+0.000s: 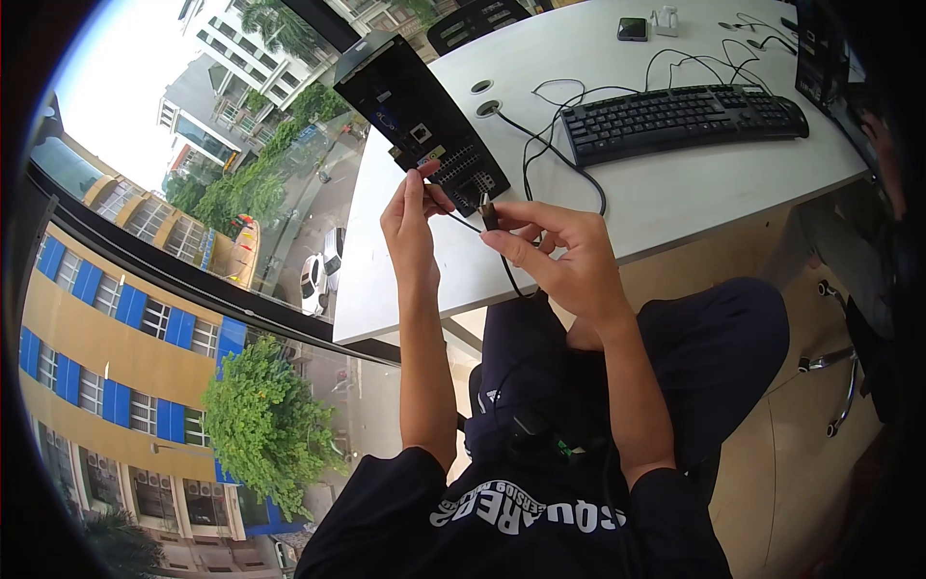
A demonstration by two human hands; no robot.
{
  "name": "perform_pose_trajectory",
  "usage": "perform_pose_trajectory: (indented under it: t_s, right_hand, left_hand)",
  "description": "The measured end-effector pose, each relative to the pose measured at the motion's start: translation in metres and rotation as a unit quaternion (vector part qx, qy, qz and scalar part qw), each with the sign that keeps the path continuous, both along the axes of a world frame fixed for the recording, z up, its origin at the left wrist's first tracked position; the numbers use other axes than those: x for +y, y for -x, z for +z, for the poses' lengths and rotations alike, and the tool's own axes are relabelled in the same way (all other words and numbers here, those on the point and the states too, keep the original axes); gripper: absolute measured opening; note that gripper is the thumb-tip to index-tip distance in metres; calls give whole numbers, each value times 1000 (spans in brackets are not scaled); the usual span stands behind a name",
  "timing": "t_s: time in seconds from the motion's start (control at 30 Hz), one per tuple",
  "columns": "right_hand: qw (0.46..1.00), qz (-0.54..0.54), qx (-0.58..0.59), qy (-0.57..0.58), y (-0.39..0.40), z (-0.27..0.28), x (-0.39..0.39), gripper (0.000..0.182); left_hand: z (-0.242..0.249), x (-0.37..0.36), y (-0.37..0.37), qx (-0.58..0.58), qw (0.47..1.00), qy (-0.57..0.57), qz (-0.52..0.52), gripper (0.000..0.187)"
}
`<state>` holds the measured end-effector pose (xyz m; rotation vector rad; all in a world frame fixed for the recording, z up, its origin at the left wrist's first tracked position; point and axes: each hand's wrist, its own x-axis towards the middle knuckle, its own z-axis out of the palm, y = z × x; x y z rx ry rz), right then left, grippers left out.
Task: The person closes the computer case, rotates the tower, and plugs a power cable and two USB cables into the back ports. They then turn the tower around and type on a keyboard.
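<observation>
The black, box-shaped computer tower (pixel 439 121) stood upright on the white, smooth-topped desk (pixel 666 207), with its panel of ports turned to me. In front of the lower part of this tower, on my side, was the small dark plug with a silver metal tip (pixel 489 216). My right hand (pixel 574 249) had it between the thumb and the bent forefinger, and these were almost closed, with only the width of the plug between them. The tip pointed toward the tower, quite near to it; if it touched, I could not tell.

My left hand (pixel 410 232) was also before the tower, a little more to its left side. Its thumb and forefinger were brought together at the thin black cable (pixel 463 222), which ran across from there toward the plug. How firmly these fingers pressed, I could not see.

I judged the plug to be light and stiff, perhaps a little slippery on its smooth sides, so the best hold was on its dark body, behind the metal tip. The tip seemed to me the delicate part, which should not be bent. The cable looked soft and springy; I thought it better to support it close behind the plug, and not to pull on it.

To the right of the tower lay the long black plastic keyboard (pixel 680 124), and between them curved a thicker black cord (pixel 545 143).
</observation>
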<state>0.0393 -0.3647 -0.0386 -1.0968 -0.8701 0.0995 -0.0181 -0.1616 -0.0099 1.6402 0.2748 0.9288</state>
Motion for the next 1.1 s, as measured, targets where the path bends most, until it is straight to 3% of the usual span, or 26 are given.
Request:
perform_pose_trajectory:
  t_s: [0.17,0.3,0.4,0.7,1.1]
  right_hand:
    - [1000,-7,4,2,0,2,0,35]
    - [1000,-7,0,1,0,1,0,32]
    - [1000,-5,1,3,0,2,-1,32]
    - [1000,-6,2,1,-1,1,-2,33]
    - [1000,-6,4,-3,-1,3,-4,33]
  left_hand:
    - [2,1,-1,-54,966,190,-165,44]
    - [3,12,-9,-143,872,332,-329,36]
    - [10,7,-15,-192,804,419,-375,31]
    - [13,4,-25,-260,725,468,-432,25]
    - [21,1,-25,-278,684,517,-433,25]
